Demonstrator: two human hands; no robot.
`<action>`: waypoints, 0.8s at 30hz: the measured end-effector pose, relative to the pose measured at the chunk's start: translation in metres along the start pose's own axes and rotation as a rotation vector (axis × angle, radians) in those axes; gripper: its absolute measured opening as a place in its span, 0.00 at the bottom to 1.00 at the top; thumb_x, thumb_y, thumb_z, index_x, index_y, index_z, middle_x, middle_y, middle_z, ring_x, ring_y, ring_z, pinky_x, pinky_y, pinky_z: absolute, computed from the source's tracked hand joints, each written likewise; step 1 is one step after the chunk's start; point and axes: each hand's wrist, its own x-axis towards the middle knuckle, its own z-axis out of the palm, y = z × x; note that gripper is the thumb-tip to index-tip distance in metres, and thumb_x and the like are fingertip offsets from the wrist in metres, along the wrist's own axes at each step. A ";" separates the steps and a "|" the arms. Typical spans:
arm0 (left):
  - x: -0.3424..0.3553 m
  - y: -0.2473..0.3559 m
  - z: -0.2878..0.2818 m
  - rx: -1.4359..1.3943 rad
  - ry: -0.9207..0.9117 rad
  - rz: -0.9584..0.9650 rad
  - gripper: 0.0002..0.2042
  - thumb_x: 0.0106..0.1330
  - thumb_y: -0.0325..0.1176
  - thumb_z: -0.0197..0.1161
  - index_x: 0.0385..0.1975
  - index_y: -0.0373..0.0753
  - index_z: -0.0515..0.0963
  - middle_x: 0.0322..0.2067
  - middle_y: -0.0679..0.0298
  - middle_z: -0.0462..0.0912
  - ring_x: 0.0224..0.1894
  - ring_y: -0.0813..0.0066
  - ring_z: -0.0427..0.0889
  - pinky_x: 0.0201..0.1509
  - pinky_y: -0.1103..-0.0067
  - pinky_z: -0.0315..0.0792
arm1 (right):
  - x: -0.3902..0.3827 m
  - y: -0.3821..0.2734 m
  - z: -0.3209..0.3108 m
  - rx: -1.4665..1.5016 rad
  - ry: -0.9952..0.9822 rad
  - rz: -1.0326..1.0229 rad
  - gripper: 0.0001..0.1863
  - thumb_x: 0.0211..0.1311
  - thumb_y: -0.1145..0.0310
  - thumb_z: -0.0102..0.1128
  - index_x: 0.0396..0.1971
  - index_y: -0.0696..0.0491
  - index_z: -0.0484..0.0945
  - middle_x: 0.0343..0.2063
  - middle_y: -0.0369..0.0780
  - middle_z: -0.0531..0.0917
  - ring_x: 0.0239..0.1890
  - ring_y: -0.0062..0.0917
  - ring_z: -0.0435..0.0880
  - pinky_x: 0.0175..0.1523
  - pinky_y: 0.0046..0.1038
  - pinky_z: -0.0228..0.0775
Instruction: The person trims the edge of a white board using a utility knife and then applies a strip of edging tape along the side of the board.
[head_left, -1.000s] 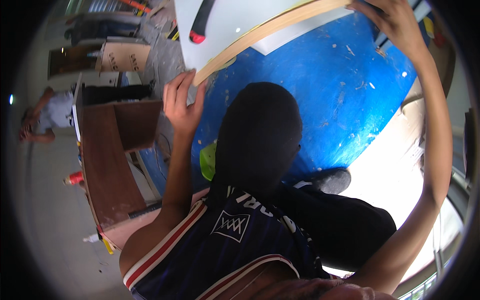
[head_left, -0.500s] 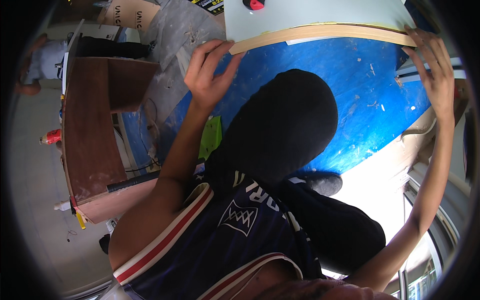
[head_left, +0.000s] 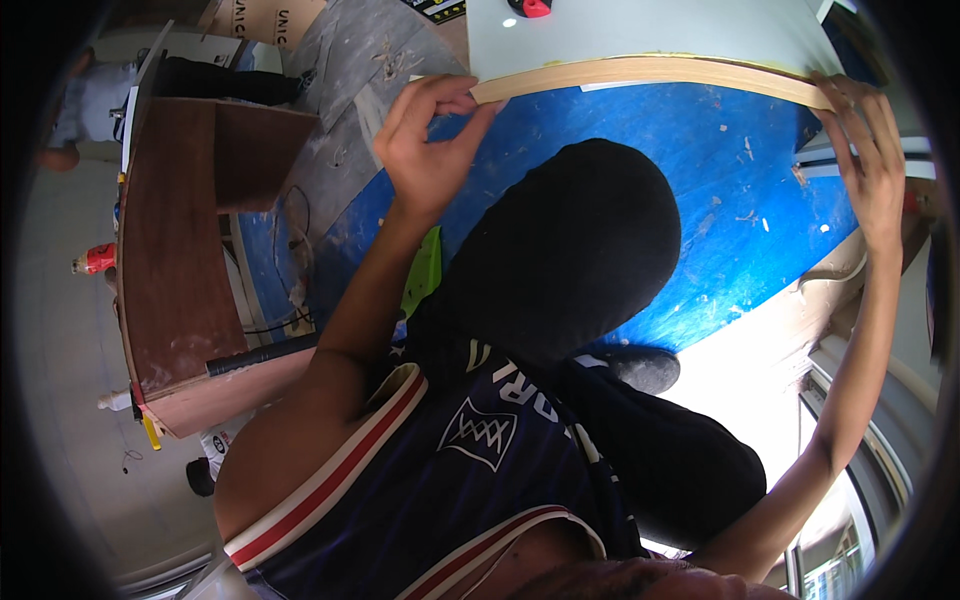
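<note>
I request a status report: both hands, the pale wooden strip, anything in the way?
Left hand and right hand holding opposite ends of long pale wooden strip. Strip along near edge of flat whitish panel. Red-and-black object on panel, clear of strip.

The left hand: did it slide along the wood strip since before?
No. The left hand is still at the left end of the wood strip, by the white board's near left corner.

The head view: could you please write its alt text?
A person's left hand and right hand hold opposite ends of a wooden strip along a pale panel, over a blue surface. A red-and-black object lies on the panel.
</note>
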 end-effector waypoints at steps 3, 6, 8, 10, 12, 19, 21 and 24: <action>0.002 0.002 -0.002 -0.076 -0.028 -0.092 0.16 0.56 0.15 0.84 0.43 0.29 0.87 0.43 0.59 0.89 0.37 0.80 0.89 0.44 0.82 0.84 | 0.001 -0.002 -0.002 0.018 0.009 0.001 0.21 0.63 0.76 0.75 0.57 0.55 0.89 0.51 0.41 0.87 0.54 0.37 0.87 0.58 0.38 0.82; 0.002 0.002 0.001 -0.125 -0.046 -0.141 0.15 0.57 0.15 0.83 0.42 0.29 0.86 0.43 0.60 0.89 0.36 0.81 0.88 0.44 0.83 0.82 | 0.000 0.000 -0.002 0.018 0.006 0.000 0.21 0.63 0.76 0.75 0.57 0.56 0.89 0.52 0.41 0.87 0.54 0.37 0.87 0.58 0.38 0.82; 0.002 0.002 -0.001 -0.108 -0.071 -0.139 0.14 0.57 0.15 0.82 0.41 0.30 0.86 0.43 0.60 0.89 0.36 0.81 0.87 0.44 0.82 0.82 | 0.000 0.000 -0.001 0.032 0.004 0.012 0.21 0.62 0.76 0.75 0.56 0.56 0.89 0.52 0.41 0.87 0.55 0.37 0.87 0.58 0.38 0.82; 0.004 0.001 -0.003 -0.069 -0.084 -0.084 0.14 0.56 0.15 0.83 0.40 0.30 0.86 0.42 0.59 0.89 0.35 0.80 0.87 0.42 0.82 0.81 | -0.002 -0.002 -0.001 0.008 0.013 0.012 0.20 0.62 0.76 0.75 0.55 0.57 0.88 0.52 0.41 0.88 0.55 0.37 0.87 0.59 0.38 0.82; 0.005 0.005 -0.005 -0.018 -0.088 -0.017 0.14 0.56 0.16 0.83 0.39 0.31 0.86 0.40 0.59 0.89 0.34 0.79 0.87 0.41 0.81 0.80 | -0.001 -0.003 -0.002 -0.002 0.018 0.014 0.19 0.62 0.76 0.76 0.54 0.57 0.88 0.52 0.41 0.88 0.55 0.37 0.87 0.59 0.38 0.82; 0.005 0.007 -0.008 0.062 -0.058 0.199 0.13 0.56 0.18 0.84 0.38 0.32 0.87 0.37 0.57 0.89 0.33 0.73 0.88 0.39 0.78 0.81 | -0.002 -0.009 -0.006 0.008 0.033 0.024 0.18 0.62 0.78 0.75 0.53 0.58 0.88 0.50 0.42 0.89 0.56 0.39 0.88 0.61 0.39 0.82; 0.004 0.008 -0.006 0.060 -0.052 0.229 0.13 0.56 0.18 0.84 0.38 0.33 0.87 0.37 0.56 0.89 0.33 0.72 0.88 0.39 0.78 0.81 | -0.001 -0.010 -0.009 0.001 0.028 0.032 0.18 0.61 0.78 0.76 0.53 0.58 0.87 0.49 0.42 0.89 0.56 0.39 0.88 0.61 0.39 0.83; 0.002 0.009 -0.017 0.100 -0.086 0.284 0.13 0.57 0.18 0.83 0.38 0.33 0.86 0.36 0.56 0.88 0.33 0.69 0.88 0.38 0.77 0.81 | -0.004 -0.017 -0.001 0.031 0.033 0.063 0.19 0.61 0.79 0.76 0.52 0.58 0.87 0.49 0.42 0.89 0.57 0.39 0.88 0.62 0.39 0.83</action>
